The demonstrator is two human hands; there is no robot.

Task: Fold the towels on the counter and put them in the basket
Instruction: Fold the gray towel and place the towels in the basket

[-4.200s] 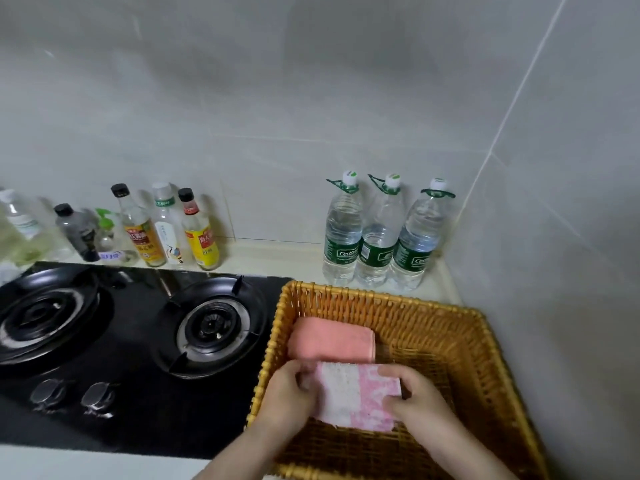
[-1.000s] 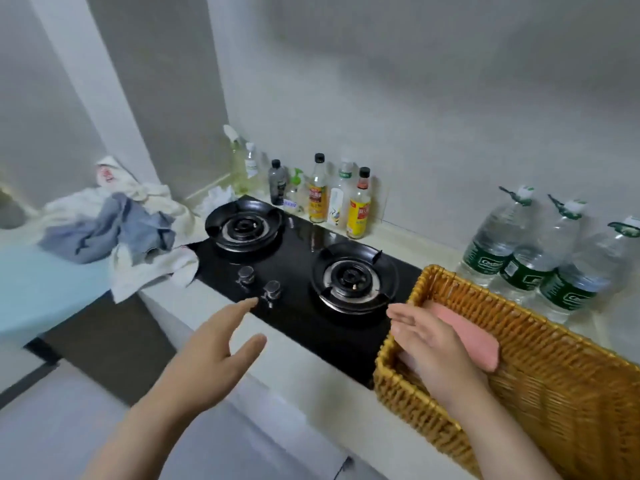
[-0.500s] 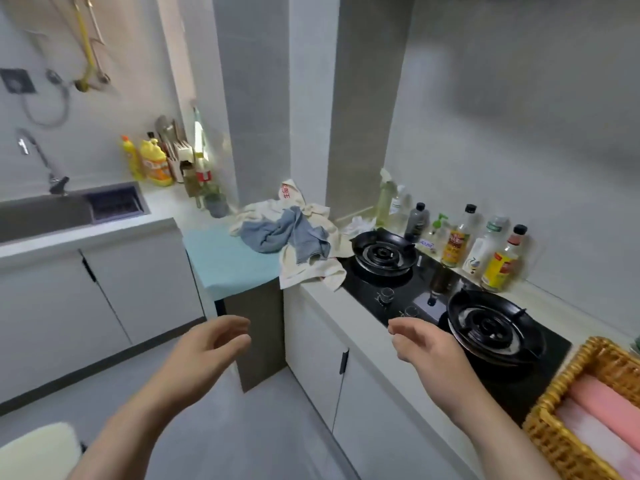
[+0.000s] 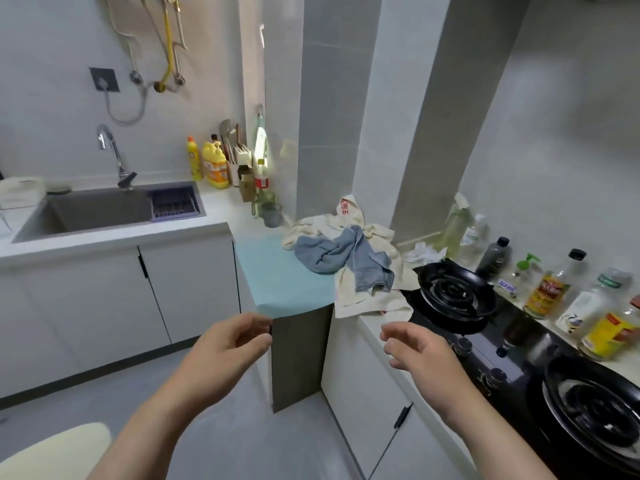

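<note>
Hovering in the near foreground, the left hand (image 4: 232,344) and the right hand (image 4: 415,351) are held apart in the air, both empty, with fingers loosely curled and touching nothing. Just right of the right hand runs the black gas hob (image 4: 512,351), with knobs along its near edge and two burners on top. Beyond the hands, a pale blue cloth (image 4: 277,278) lies spread flat over the counter corner. On its far right side sits the heap of unfolded towels: a grey-blue towel (image 4: 341,256) crumpled on top of a cream towel (image 4: 363,299), whose edge hangs over the counter front beside the far burner (image 4: 453,294). A row of bottles (image 4: 547,289) lines the right wall behind the hob. Farther left, the sink (image 4: 93,211) is set in the white counter (image 4: 221,209) under a tap (image 4: 110,150), with yellow detergent bottles (image 4: 214,166) at the far corner.
</note>
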